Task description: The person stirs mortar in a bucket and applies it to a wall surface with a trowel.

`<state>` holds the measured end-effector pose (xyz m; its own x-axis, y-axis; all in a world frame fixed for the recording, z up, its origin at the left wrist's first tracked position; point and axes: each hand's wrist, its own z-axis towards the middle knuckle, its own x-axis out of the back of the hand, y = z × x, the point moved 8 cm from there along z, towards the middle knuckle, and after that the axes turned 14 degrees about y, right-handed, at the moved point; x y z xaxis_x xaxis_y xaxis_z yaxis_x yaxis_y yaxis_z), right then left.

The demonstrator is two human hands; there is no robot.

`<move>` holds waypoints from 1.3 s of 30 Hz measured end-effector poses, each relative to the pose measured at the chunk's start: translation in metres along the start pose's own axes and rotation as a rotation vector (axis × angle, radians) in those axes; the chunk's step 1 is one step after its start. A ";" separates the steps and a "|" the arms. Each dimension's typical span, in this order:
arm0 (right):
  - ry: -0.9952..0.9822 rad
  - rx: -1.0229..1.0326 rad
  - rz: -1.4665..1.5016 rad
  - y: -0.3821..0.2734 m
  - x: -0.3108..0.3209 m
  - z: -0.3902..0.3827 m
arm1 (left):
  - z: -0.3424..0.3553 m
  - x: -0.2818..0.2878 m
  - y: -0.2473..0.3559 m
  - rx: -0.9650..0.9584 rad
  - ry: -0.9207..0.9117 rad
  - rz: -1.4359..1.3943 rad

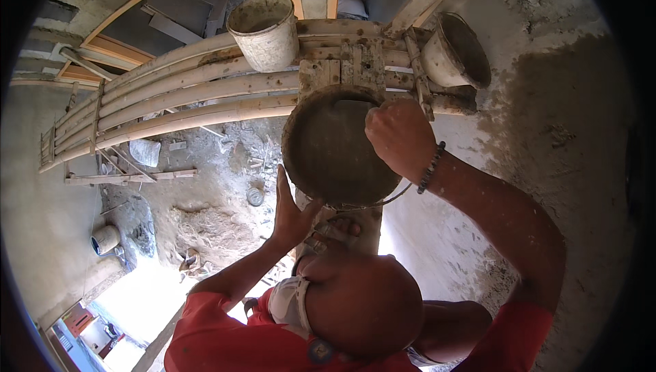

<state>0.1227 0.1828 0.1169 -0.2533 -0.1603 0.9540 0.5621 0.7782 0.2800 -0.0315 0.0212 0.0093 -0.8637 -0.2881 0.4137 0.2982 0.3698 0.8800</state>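
A round bucket of wet grey mortar (328,153) rests on a narrow wooden plank (318,71) in the middle. My left hand (290,215) grips its lower-left side, fingers along the outside and thumb at the rim. My right hand (400,136) is closed in a fist over the bucket's right part; what it holds is hidden. The bucket's wire handle (389,198) hangs at the lower right, below that fist. A sandalled foot (342,228) is on the plank just below the bucket.
A scaffold of bamboo poles (178,95) crosses the upper view, with a white bucket (263,51) and a tilted bucket (441,61) on it. Far below are rubble (212,228) and a barrel (104,240). A plastered wall (48,228) stands at the left.
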 end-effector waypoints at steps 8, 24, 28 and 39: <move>-0.331 -0.030 0.331 -0.009 -0.031 -0.013 | -0.032 -0.045 0.068 -0.795 -0.218 0.306; -0.333 -0.241 0.563 0.013 0.011 -0.073 | -0.034 -0.058 0.091 -0.961 -0.119 0.125; -0.009 -0.187 0.320 0.014 0.070 -0.076 | -0.034 -0.047 0.090 -0.955 -0.063 0.122; 0.227 -0.360 0.443 0.096 0.205 -0.101 | -0.005 0.008 0.036 -0.458 0.341 -0.005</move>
<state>0.2045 0.1631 0.3503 0.2173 -0.0246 0.9758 0.8160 0.5532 -0.1678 -0.0256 0.0272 0.0452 -0.7083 -0.5853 0.3946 0.5060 -0.0312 0.8620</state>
